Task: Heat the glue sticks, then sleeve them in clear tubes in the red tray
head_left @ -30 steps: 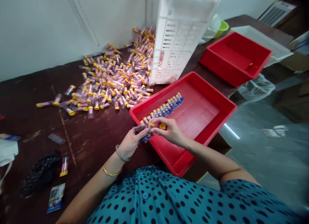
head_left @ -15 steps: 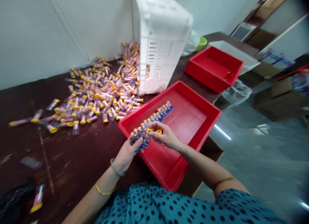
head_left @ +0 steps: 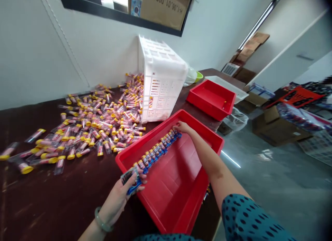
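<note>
One row of tubes (head_left: pixel 156 151) lies along the left side of the red tray (head_left: pixel 171 199). The left hand (head_left: pixel 118 192) pinches a pack (head_left: pixel 132 182) at the near end; the right hand (head_left: pixel 183 127) touches the far end, its grip hidden. Uneven pushing could skew the row; a loose pinch could drop the pack. Upside-down carton (head_left: pixel 160 13) print seems "H-1.06.01.00211A", its end unclear; tube labels are illegible.

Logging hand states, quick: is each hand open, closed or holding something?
Left hand: closed, holding the near end of the strip of yellow-capped tubes.
Right hand: at the strip's far end; grip cannot be told.
</note>
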Demonstrator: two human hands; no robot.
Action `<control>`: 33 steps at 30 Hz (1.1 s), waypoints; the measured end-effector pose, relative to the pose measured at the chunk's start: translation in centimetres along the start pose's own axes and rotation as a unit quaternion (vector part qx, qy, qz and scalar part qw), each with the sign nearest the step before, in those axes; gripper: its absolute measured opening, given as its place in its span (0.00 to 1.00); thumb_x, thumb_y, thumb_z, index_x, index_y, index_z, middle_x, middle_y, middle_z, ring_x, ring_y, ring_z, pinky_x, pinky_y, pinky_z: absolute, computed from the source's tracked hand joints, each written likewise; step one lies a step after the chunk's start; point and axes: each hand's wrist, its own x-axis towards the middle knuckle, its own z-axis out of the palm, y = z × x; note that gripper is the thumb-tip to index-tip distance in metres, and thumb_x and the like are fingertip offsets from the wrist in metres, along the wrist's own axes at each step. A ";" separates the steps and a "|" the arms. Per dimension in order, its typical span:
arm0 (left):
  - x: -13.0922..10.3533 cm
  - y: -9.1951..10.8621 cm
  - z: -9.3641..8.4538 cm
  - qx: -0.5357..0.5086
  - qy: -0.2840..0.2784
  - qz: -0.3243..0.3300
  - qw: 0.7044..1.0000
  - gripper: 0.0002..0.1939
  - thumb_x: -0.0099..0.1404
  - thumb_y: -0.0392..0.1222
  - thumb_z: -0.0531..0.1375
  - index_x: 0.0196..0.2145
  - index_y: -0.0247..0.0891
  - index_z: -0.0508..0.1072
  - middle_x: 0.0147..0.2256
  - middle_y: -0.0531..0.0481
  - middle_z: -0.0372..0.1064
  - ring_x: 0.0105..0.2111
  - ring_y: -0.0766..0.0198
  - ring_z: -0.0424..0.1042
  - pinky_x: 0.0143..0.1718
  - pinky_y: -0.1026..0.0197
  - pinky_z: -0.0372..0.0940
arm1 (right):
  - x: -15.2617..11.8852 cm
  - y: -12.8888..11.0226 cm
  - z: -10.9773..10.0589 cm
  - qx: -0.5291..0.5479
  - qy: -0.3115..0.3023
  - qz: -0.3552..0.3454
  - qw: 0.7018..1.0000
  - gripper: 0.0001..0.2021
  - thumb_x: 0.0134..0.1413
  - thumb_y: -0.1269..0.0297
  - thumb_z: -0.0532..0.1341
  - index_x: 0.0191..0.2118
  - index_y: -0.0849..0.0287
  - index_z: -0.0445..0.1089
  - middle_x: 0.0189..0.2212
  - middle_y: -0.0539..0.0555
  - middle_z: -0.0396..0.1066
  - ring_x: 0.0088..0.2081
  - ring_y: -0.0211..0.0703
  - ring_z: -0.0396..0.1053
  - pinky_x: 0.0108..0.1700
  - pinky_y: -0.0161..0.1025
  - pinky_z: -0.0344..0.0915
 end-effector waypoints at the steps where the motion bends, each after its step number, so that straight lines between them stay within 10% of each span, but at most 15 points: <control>1: 0.1 0.0 0.0 -0.003 0.007 -0.001 1.000 0.22 0.50 0.53 0.71 0.38 0.35 0.77 0.35 0.45 0.78 0.36 0.57 0.76 0.37 0.58 0.72 | -0.1 -0.4 0.1 0.006 -0.003 -0.006 1.000 0.11 0.53 0.69 0.63 0.43 0.65 0.69 0.30 0.54 0.72 0.30 0.39 0.69 0.35 0.34 0.64; 12: 1.8 -0.8 1.4 -0.027 -0.002 0.076 0.997 0.17 0.52 0.48 0.71 0.35 0.34 0.75 0.29 0.49 0.75 0.29 0.62 0.75 0.31 0.62 0.70 | -14.8 -5.5 7.6 0.170 -0.255 -0.285 0.908 0.08 0.57 0.63 0.59 0.38 0.60 0.72 0.31 0.49 0.71 0.32 0.36 0.66 0.36 0.33 0.62; 18: 0.5 -0.9 0.9 -0.001 -0.027 0.048 0.998 0.19 0.56 0.49 0.68 0.41 0.35 0.75 0.34 0.45 0.76 0.33 0.58 0.76 0.31 0.60 0.70 | -8.1 -0.6 2.9 -0.025 0.038 -0.123 0.991 0.08 0.61 0.67 0.59 0.32 0.63 0.72 0.33 0.56 0.72 0.37 0.38 0.68 0.39 0.35 0.63; 23: 0.1 -0.7 0.9 0.003 -0.031 0.041 0.999 0.19 0.56 0.47 0.68 0.42 0.35 0.76 0.33 0.46 0.75 0.34 0.59 0.75 0.32 0.62 0.69 | -4.7 3.0 1.1 -0.085 0.030 -0.050 0.995 0.12 0.64 0.59 0.60 0.48 0.61 0.69 0.45 0.55 0.71 0.42 0.42 0.72 0.44 0.43 0.71; 29: -0.1 -0.7 0.7 0.009 -0.048 0.043 0.998 0.16 0.55 0.47 0.68 0.39 0.35 0.77 0.32 0.46 0.75 0.33 0.60 0.74 0.34 0.61 0.67 | -6.8 2.9 0.0 -0.107 0.092 -0.013 0.990 0.09 0.55 0.72 0.63 0.24 0.63 0.68 0.27 0.60 0.72 0.33 0.42 0.70 0.33 0.36 0.60; 33: 0.4 -1.1 1.3 -0.007 -0.018 0.076 0.997 0.13 0.50 0.42 0.72 0.32 0.35 0.76 0.27 0.50 0.72 0.30 0.64 0.71 0.33 0.63 0.66 | -10.7 1.1 -0.2 -0.082 0.089 -0.043 0.992 0.06 0.53 0.70 0.60 0.26 0.61 0.69 0.23 0.55 0.70 0.29 0.41 0.68 0.30 0.35 0.57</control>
